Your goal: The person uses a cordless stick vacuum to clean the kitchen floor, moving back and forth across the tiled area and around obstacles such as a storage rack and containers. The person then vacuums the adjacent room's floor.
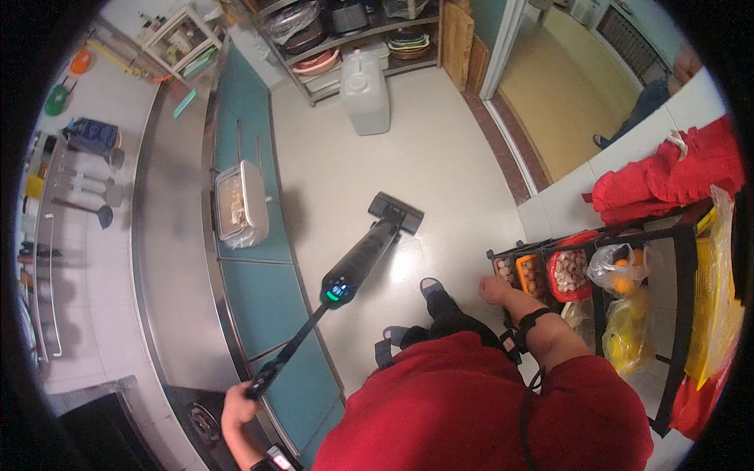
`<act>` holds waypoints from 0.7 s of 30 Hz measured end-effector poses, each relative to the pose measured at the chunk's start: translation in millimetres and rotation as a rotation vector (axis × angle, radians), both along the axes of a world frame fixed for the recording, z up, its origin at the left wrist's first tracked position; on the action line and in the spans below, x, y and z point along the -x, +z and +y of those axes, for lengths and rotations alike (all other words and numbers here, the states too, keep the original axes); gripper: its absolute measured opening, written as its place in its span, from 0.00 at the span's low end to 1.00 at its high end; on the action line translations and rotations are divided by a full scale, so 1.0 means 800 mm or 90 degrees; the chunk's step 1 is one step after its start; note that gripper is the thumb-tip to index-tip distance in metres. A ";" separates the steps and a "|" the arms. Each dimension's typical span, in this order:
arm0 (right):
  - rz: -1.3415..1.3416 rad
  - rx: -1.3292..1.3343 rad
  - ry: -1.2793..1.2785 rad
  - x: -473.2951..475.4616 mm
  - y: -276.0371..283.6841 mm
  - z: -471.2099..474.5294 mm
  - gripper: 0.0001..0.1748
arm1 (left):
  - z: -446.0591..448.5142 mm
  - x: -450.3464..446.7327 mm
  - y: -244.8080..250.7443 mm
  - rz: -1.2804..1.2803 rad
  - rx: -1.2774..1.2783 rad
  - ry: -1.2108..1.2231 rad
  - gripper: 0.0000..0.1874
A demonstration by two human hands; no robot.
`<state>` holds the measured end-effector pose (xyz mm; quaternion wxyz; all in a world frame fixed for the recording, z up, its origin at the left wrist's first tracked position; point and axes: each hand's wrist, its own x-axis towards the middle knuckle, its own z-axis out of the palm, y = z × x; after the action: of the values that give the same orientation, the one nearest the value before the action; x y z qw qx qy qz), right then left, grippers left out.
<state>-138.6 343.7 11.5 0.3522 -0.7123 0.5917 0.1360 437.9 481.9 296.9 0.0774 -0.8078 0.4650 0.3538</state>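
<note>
My left hand (pixel 240 405) grips the handle of a black cordless floor washer or stick vacuum (pixel 353 265), over the front edge of the counter. The machine slants away across the floor, its wide floor head (pixel 396 212) resting on the pale floor (pixel 353 159). A round display (pixel 337 290) on its body glows green and blue. My right hand (pixel 495 289) hangs beside the black rack at my right, its fingers curled in with nothing visible in them. Closest to it are a box of eggs (pixel 505 270) and an orange basket (pixel 529 277) of brown round items.
A steel counter (pixel 177 235) over teal cabinets (pixel 253 306) runs along the left; a waste bin (pixel 242 203) hangs from a door. A plastic jug (pixel 365 97) stands before the metal shelves (pixel 365 38). Beyond the doorway (pixel 512 153) another person's leg (pixel 639 112) shows. The black rack (pixel 683 318) borders the right.
</note>
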 end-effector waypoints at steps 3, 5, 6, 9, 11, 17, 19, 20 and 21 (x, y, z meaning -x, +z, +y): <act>0.050 -0.037 0.051 0.002 -0.007 0.000 0.12 | -0.066 0.058 -0.035 0.098 -0.040 -0.112 0.21; 0.038 -0.088 0.024 0.000 -0.001 -0.009 0.11 | -0.112 0.103 -0.062 0.137 -0.031 -0.209 0.22; 0.016 -0.094 0.007 -0.001 0.007 -0.015 0.12 | -0.133 0.128 -0.076 0.164 -0.019 -0.210 0.23; -0.122 -0.044 -0.082 -0.012 0.045 -0.039 0.12 | -0.197 0.209 -0.114 0.223 0.011 -0.273 0.25; -0.327 0.074 -0.191 -0.026 0.079 -0.053 0.13 | -0.233 0.270 -0.137 0.228 0.017 -0.259 0.25; -0.729 -0.037 -0.389 -0.095 0.143 -0.139 0.21 | -0.312 0.432 -0.171 0.528 -0.014 -0.114 0.20; -0.905 -0.046 -0.614 -0.096 0.153 -0.155 0.16 | -0.335 0.463 -0.171 0.633 -0.075 -0.116 0.25; -0.885 -0.024 -0.651 -0.091 0.155 -0.163 0.14 | -0.342 0.473 -0.169 0.678 -0.080 -0.107 0.27; -0.867 0.010 -0.672 -0.084 0.157 -0.169 0.11 | -0.345 0.481 -0.167 0.722 -0.088 -0.096 0.29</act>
<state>-71.3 208.7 136.8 0.6428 -0.2726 0.5060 -0.5064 53.3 205.5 163.7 -0.1067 -0.4492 0.4663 0.7546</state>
